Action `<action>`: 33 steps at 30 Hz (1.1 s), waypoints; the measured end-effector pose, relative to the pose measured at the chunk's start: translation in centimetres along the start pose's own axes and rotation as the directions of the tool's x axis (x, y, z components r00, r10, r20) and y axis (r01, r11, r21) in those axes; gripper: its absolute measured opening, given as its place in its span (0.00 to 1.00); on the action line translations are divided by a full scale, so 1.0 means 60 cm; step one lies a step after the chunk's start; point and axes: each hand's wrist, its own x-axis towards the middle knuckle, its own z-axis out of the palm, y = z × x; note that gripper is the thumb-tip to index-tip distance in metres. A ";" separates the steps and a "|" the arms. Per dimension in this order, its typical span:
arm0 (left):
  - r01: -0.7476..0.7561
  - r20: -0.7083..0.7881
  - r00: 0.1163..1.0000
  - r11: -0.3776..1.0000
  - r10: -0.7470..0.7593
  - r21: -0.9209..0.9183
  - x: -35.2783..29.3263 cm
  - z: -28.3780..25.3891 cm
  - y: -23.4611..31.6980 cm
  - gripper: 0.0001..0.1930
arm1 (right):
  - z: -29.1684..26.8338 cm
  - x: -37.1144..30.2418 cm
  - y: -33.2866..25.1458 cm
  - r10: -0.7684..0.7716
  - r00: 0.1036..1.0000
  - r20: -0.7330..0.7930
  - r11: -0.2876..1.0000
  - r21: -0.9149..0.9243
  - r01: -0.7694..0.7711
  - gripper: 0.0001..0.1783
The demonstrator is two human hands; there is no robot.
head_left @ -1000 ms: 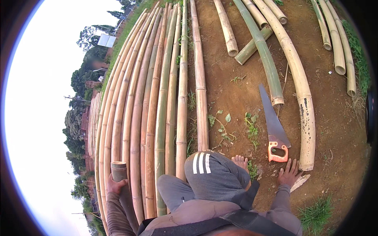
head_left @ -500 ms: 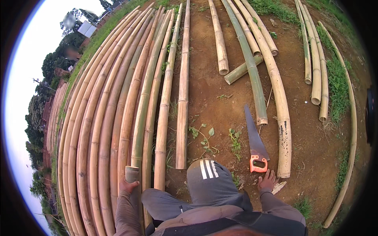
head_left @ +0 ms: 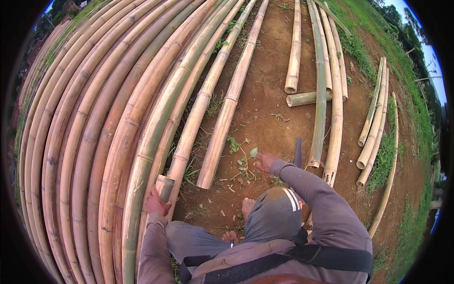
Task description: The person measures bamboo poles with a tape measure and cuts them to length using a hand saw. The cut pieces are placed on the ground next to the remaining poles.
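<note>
My left hand [head_left: 157, 202] is wrapped round the near end of a short cut bamboo piece [head_left: 164, 187], which lies against the long poles at my left. My right hand [head_left: 267, 162] is stretched leftward in front of my knee, close to a small leafy plant [head_left: 246, 161]. Its fingers look apart and hold nothing I can see. Behind my right forearm, only the dark blade of a handsaw [head_left: 298, 152] shows; most of the saw, handle included, is covered by my arm and knee.
Long bamboo poles [head_left: 113, 128] lie side by side along my left. A single pole [head_left: 231, 99] ends on the brown soil ahead. Several more poles [head_left: 336, 109] lie to the right, one green, over a short crosswise piece [head_left: 302, 98]. Thin poles [head_left: 373, 137] lie farther right by grass.
My right hand has left the ground beside the saw handle and swung forward and left across my knee. My left hand stays on the bamboo piece. The view has turned.
</note>
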 end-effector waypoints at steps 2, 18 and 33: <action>0.025 0.014 1.000 0.999 -0.024 -0.039 0.003 0.002 -0.011 0.55 | -0.026 0.046 -0.053 -0.052 0.997 -0.054 0.997 0.048 0.055 0.29; 0.040 0.387 0.919 0.964 0.068 -0.263 -0.340 -0.561 0.156 0.54 | -0.255 -0.682 0.137 0.793 0.583 0.175 0.505 0.346 -0.791 0.39; 0.133 0.319 0.947 0.937 -0.024 -0.323 -0.230 -0.862 0.580 0.39 | -0.849 -0.382 0.304 0.655 0.668 0.354 0.693 0.072 -0.717 0.35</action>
